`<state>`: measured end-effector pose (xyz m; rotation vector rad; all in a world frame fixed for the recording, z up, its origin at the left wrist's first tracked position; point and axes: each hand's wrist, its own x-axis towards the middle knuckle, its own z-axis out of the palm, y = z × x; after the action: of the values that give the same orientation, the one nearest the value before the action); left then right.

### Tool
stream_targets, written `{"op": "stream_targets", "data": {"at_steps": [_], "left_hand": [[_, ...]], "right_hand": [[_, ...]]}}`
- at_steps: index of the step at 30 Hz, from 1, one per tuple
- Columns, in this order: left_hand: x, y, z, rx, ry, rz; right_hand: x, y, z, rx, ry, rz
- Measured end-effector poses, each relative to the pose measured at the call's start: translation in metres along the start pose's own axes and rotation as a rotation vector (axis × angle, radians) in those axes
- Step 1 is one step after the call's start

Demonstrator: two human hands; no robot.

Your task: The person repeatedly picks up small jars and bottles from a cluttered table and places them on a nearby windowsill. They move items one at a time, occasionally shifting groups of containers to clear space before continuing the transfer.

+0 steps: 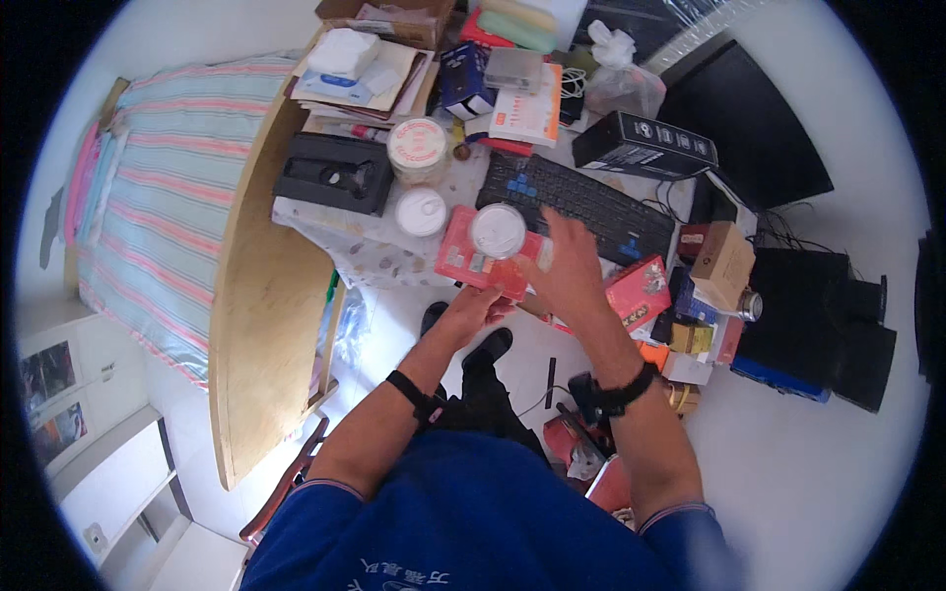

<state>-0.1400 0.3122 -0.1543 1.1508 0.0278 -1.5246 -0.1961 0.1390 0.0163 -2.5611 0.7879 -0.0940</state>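
Red flat packet (471,258), a white round lid (498,230) at its two o'clock corner, gripped by both hands: left hand (476,308) pinching beneath, right hand (570,272) clasping its edge, near the black keyboard (581,200)

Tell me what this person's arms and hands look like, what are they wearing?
Both forearms are bare below short blue sleeves with a thin pale edge. The left hand has a slim black band at its wrist; the right hand has a chunkier black watch-like strap. No gloves or rings visible.
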Motion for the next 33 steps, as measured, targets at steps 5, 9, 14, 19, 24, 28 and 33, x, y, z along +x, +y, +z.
{"op": "stream_targets", "data": {"at_steps": [5,9,14,19,24,28,33], "left_hand": [[-0.002,0.004,-0.005,0.035,0.028,-0.098],[-0.013,0.008,-0.006,0.094,0.042,-0.168],[-0.028,-0.002,-0.012,0.187,0.03,-0.259],[-0.039,-0.012,-0.016,0.238,0.02,-0.299],[-0.04,-0.013,-0.011,0.306,0.008,-0.341],[-0.032,-0.011,-0.003,0.388,-0.068,-0.316],[-0.021,-0.02,0.021,0.587,-0.247,-0.252]], "right_hand": [[-0.096,0.08,-0.001,-0.116,0.144,0.416],[-0.152,0.128,0.026,-0.152,0.249,0.699],[-0.16,0.201,0.072,0.187,0.204,1.177],[-0.178,0.21,0.092,1.329,0.227,1.205],[-0.192,0.171,0.112,1.671,0.226,1.174],[-0.182,0.15,0.119,1.811,0.315,1.16],[-0.174,0.155,0.117,1.614,0.41,1.059]]}}
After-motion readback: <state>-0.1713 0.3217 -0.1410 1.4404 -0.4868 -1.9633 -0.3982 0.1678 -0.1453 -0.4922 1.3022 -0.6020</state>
